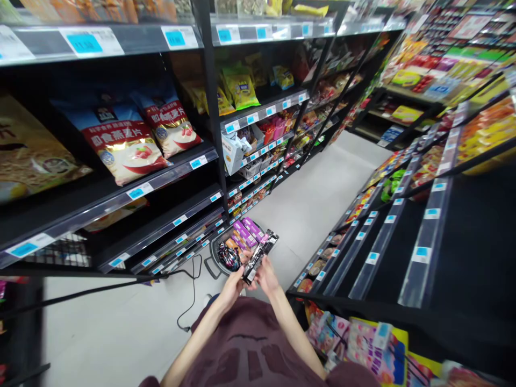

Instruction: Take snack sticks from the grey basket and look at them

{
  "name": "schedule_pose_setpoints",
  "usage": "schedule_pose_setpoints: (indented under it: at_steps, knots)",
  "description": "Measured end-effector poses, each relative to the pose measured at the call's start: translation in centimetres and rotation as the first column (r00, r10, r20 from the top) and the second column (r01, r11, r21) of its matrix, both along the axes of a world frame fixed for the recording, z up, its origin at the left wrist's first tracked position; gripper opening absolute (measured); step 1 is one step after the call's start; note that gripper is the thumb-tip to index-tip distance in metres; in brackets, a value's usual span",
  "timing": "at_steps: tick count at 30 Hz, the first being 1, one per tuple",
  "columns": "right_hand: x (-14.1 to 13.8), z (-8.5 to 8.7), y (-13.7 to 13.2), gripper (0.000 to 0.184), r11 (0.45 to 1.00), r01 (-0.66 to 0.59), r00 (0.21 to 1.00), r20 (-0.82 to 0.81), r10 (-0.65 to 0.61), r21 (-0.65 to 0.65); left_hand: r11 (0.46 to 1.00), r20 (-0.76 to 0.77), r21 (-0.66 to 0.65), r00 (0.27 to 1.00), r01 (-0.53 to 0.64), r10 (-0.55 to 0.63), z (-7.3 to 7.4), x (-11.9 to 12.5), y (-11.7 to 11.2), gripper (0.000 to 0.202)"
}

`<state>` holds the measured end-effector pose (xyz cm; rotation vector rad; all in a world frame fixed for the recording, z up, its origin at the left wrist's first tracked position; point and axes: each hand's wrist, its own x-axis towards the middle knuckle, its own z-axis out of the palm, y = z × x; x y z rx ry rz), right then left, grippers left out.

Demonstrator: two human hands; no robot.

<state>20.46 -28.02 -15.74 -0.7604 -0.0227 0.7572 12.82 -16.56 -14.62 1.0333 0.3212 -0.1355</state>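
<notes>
Between my two hands is a long, dark, shiny packet [260, 257] with some pink on it, held tilted in front of my body. My left hand [234, 285] grips its lower left end. My right hand [266, 275] has its fingers closed on the right side of it. Just beyond my hands, a dark basket [213, 251] with a handle stands on the floor. Inside it lie purple boxes [248, 231] and a pile of small dark wrapped packets [229, 256]. Part of the basket is hidden behind the packet and my hands.
Tall shelves on the left hold oatmeal bags [121, 140] and yellow snack bags [241, 88]. A black cable [193, 293] trails across the floor near the basket. Sloping racks [373, 258] line the right side, with colourful bags [371, 344] hanging below. A pale aisle [310, 188] runs ahead.
</notes>
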Motion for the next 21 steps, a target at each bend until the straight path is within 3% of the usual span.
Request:
schedule_pose_setpoints:
  at_steps: [5, 8, 10, 13, 16, 18, 21]
  knots:
    - [-0.1, -0.6, -0.9, 0.075, 0.985, -0.139, 0.989, 0.069, 0.133, 0.100, 0.985, -0.070, -0.170, 0.997, 0.018, -0.031, 0.5, -0.3, -0.7, 0.052]
    - [-0.2, -1.3, -0.8, 0.070, 0.988, -0.054, 0.996, 0.077, 0.044, 0.143, 0.962, -0.061, -0.259, 0.993, 0.082, -0.101, -0.1, -0.7, -1.2, 0.053]
    - [-0.2, -1.7, -0.6, 0.061, 0.991, 0.009, 0.999, 0.052, -0.016, 0.134, 0.971, -0.051, -0.212, 0.990, 0.115, -0.129, -1.0, -0.9, -1.5, 0.055]
    - [-0.3, -1.8, -0.1, 0.052, 0.994, 0.050, 0.999, -0.016, -0.048, 0.094, 0.992, -0.097, -0.015, 0.987, 0.124, -0.125, -2.4, -0.9, -1.6, 0.062]
    - [0.0, -1.6, 0.2, 0.043, 0.989, 0.113, 0.983, -0.157, -0.096, 0.100, 0.980, -0.179, 0.163, 0.980, 0.117, -0.087, -3.4, -0.8, -1.4, 0.059]
    - [0.6, -1.8, 0.2, 0.038, 0.974, 0.189, 0.948, -0.281, -0.148, 0.126, 0.970, -0.206, 0.213, 0.976, 0.113, -0.069, -3.8, -0.7, -1.1, 0.055]
    - [1.8, -2.9, -0.4, 0.050, 0.943, 0.314, 0.822, -0.528, -0.211, 0.112, 0.968, -0.225, 0.227, 0.973, 0.107, -0.055, -4.2, -0.8, -0.6, 0.050]
